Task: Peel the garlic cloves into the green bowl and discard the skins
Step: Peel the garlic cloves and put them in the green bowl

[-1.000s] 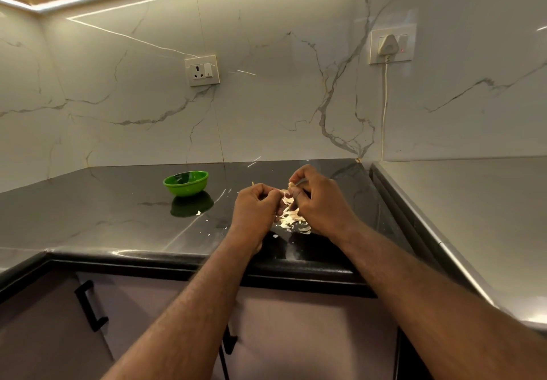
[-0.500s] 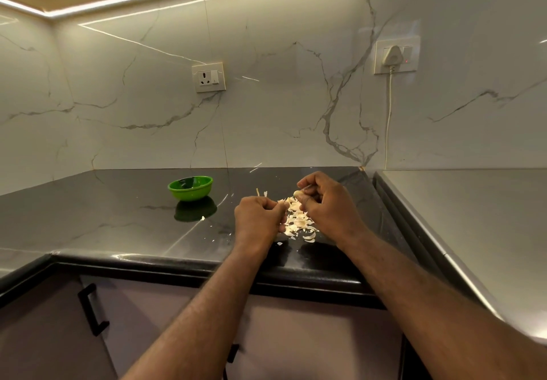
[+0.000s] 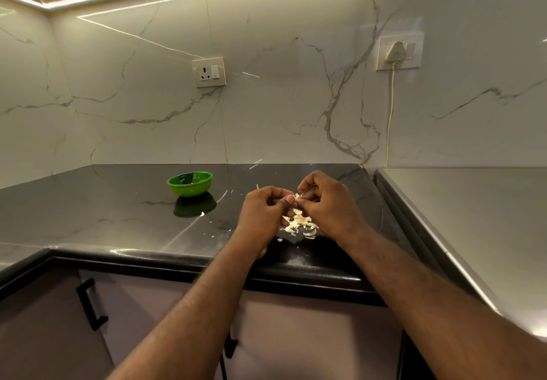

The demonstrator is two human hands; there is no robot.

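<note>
While the left hand (image 3: 262,212) and right hand (image 3: 328,205) pinch one clove (image 3: 296,198) over the skins (image 3: 302,225), the bowl (image 3: 190,184) stands on the bench (image 3: 103,217) off to their left, nearer the left hand

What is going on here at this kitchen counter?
A person is peeling garlic over the black counter. The left hand and the right hand both pinch a small garlic clove between their fingertips, just above a pile of skins lying on the counter. The green bowl stands apart, further back to the left; what it holds is hard to see.
</note>
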